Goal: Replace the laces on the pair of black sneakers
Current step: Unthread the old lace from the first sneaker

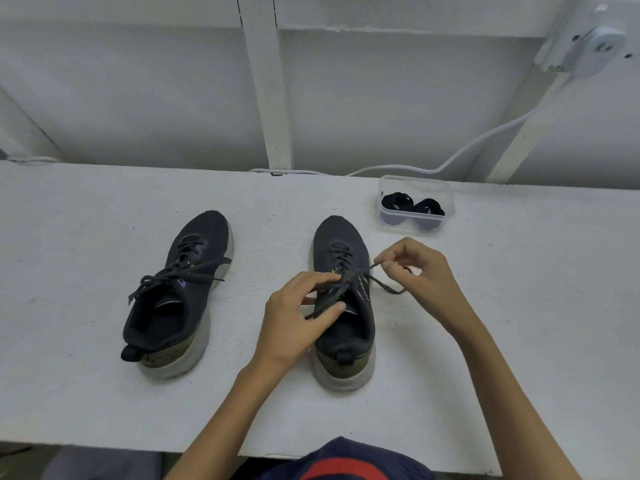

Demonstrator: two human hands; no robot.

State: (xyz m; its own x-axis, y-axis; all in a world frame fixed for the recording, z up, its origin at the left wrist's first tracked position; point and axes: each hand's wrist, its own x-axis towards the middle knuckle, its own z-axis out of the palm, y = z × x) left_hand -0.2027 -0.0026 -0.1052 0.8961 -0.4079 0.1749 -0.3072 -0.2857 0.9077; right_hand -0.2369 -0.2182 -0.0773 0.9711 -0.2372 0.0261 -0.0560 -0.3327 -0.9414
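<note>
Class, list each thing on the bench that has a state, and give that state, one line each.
Left sneaker: laced, ends loose across it.
Right sneaker: laced, lace in both hands.
Left hand: pinches the lace over the tongue.
Right hand: pinches a lace end.
Clear box: upright, holds two coiled laces.

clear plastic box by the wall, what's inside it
Two coiled bundles of black lace lie side by side in the clear plastic box. Whether anything lies beneath them cannot be seen.
</note>
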